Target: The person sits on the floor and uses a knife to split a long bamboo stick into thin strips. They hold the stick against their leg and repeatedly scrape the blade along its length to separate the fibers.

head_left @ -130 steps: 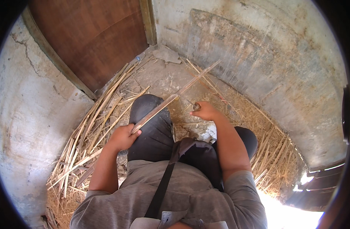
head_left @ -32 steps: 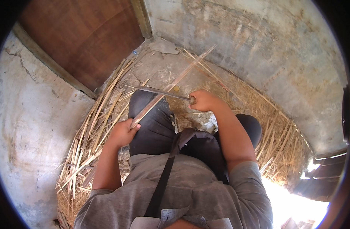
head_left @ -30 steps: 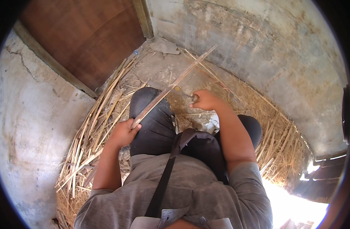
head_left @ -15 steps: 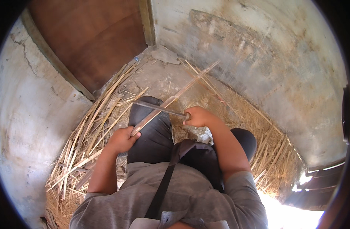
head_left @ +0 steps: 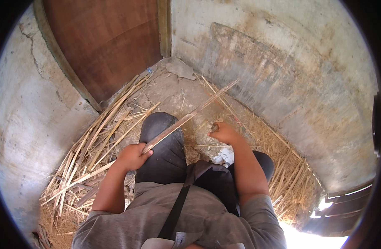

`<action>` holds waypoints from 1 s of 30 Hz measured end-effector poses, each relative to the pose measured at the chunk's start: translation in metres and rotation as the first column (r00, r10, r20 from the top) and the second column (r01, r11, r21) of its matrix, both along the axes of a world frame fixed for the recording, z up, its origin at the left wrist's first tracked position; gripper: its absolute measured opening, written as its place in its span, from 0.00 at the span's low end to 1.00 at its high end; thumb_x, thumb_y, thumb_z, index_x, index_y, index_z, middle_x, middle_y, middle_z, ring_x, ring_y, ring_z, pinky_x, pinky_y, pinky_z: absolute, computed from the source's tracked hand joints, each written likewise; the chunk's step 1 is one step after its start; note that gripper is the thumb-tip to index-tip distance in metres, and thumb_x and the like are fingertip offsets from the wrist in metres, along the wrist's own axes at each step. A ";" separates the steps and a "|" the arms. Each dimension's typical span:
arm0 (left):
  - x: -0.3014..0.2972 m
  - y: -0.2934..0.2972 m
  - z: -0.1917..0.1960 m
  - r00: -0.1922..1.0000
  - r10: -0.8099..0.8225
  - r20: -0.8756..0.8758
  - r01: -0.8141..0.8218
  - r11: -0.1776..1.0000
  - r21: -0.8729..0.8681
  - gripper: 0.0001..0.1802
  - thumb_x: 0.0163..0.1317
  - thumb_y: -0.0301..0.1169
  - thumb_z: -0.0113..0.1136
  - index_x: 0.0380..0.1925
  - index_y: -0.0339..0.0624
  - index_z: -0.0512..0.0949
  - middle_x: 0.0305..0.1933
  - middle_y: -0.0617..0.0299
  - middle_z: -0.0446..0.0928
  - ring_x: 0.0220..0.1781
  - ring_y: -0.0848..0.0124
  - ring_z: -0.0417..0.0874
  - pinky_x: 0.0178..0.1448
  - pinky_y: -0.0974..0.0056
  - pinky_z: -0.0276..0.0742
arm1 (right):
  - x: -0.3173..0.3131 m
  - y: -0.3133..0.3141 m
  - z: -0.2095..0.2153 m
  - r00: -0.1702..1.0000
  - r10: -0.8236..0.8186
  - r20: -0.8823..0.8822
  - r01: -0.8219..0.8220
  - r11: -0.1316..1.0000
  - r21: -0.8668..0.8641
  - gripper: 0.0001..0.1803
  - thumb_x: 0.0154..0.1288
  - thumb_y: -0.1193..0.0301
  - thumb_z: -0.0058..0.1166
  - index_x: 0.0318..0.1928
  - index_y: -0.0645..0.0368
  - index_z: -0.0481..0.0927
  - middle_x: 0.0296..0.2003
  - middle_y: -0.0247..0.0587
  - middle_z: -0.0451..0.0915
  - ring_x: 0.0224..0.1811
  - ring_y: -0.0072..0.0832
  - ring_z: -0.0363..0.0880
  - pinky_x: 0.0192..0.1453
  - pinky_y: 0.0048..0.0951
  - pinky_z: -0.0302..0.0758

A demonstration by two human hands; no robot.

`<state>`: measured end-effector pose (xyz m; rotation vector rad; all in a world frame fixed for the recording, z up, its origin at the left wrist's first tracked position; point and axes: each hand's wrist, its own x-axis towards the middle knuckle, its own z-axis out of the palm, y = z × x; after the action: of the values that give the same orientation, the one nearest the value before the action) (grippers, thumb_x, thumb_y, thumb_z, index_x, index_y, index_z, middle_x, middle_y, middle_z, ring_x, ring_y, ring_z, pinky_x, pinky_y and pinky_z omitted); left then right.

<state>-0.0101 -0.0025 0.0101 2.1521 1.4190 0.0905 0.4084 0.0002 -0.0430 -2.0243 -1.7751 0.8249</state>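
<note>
My left hand (head_left: 131, 157) is closed round the near end of a long split-bamboo strip (head_left: 189, 116). The strip slants up and away to the right, passing over my left knee (head_left: 158, 124); its far end is splintered into thin points. To the right of the strip and apart from it, my right hand (head_left: 226, 133) is closed on the handle of a long knife (head_left: 214, 128). Only the handle's end shows clearly; I cannot make out the blade at this moment.
Thin bamboo strips (head_left: 115, 108) lie heaped along the left wall. Shavings and more strips (head_left: 292, 182) cover the floor at the right. A brown door (head_left: 103, 41) and a stained wall (head_left: 273, 62) close in the far side. Something whitish (head_left: 223, 156) lies between my legs.
The knife blade, which lay across the bamboo strip, has come off it, and my right hand has moved slightly right. My left hand keeps its hold on the strip.
</note>
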 end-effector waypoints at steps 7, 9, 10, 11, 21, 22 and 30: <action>-0.001 0.001 -0.005 1.000 -0.014 0.002 0.013 1.000 0.028 0.21 0.71 0.48 0.62 0.38 0.38 0.80 0.34 0.43 0.82 0.40 0.45 0.84 0.46 0.49 0.77 | -0.030 0.006 -0.005 0.947 0.321 -0.007 -0.321 0.945 -0.065 0.36 0.56 0.50 0.70 0.56 0.66 0.82 0.49 0.63 0.84 0.55 0.56 0.83 0.58 0.45 0.78; -0.001 -0.001 -0.004 1.000 0.000 0.002 0.000 1.000 0.017 0.21 0.71 0.48 0.61 0.38 0.38 0.80 0.34 0.43 0.82 0.39 0.45 0.84 0.46 0.49 0.77 | -0.030 0.006 -0.006 0.950 0.313 0.011 -0.312 0.949 -0.040 0.35 0.57 0.49 0.70 0.55 0.65 0.82 0.48 0.61 0.84 0.53 0.55 0.83 0.57 0.45 0.78; -0.001 -0.002 -0.003 1.000 0.000 -0.002 0.000 1.000 0.012 0.22 0.71 0.50 0.61 0.38 0.38 0.80 0.35 0.42 0.82 0.41 0.43 0.84 0.47 0.47 0.77 | -0.026 0.006 -0.005 0.955 0.297 0.024 -0.296 0.955 -0.033 0.34 0.57 0.49 0.70 0.54 0.63 0.83 0.47 0.59 0.85 0.52 0.53 0.84 0.57 0.45 0.78; 0.000 -0.002 -0.002 1.000 0.000 -0.004 0.000 1.000 0.008 0.23 0.71 0.51 0.60 0.38 0.38 0.79 0.35 0.41 0.82 0.42 0.42 0.84 0.48 0.46 0.77 | -0.023 0.006 -0.002 0.959 0.281 0.041 -0.280 0.960 -0.026 0.33 0.58 0.48 0.70 0.54 0.62 0.83 0.47 0.57 0.85 0.51 0.52 0.84 0.56 0.45 0.78; 0.004 -0.004 -0.001 1.000 0.005 -0.013 -0.004 0.999 0.047 0.21 0.72 0.48 0.61 0.39 0.37 0.80 0.34 0.42 0.82 0.39 0.45 0.84 0.46 0.49 0.77 | -0.005 0.002 -0.005 0.999 -0.014 -0.052 0.014 1.000 -0.010 0.40 0.56 0.49 0.71 0.60 0.68 0.80 0.51 0.64 0.84 0.56 0.53 0.83 0.60 0.44 0.78; 0.004 -0.004 0.000 1.000 0.010 -0.015 -0.010 0.999 0.040 0.22 0.72 0.49 0.60 0.39 0.37 0.79 0.34 0.41 0.82 0.40 0.43 0.84 0.47 0.47 0.77 | -0.008 0.001 -0.003 0.998 -0.015 -0.064 0.014 1.000 -0.015 0.40 0.56 0.50 0.71 0.60 0.68 0.80 0.51 0.65 0.83 0.56 0.53 0.83 0.61 0.44 0.77; 0.005 -0.006 0.003 1.000 0.015 -0.007 -0.015 0.999 0.035 0.24 0.71 0.50 0.60 0.36 0.37 0.76 0.34 0.40 0.82 0.41 0.39 0.83 0.47 0.44 0.76 | -0.022 -0.001 0.008 0.976 0.208 -0.060 -0.212 0.973 -0.087 0.37 0.57 0.52 0.71 0.59 0.67 0.80 0.52 0.64 0.83 0.57 0.53 0.83 0.62 0.43 0.77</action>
<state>-0.0050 -0.0084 0.0132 2.1722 1.4480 0.1141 0.3861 -0.0008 -0.0351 -1.8747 -1.9807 1.0293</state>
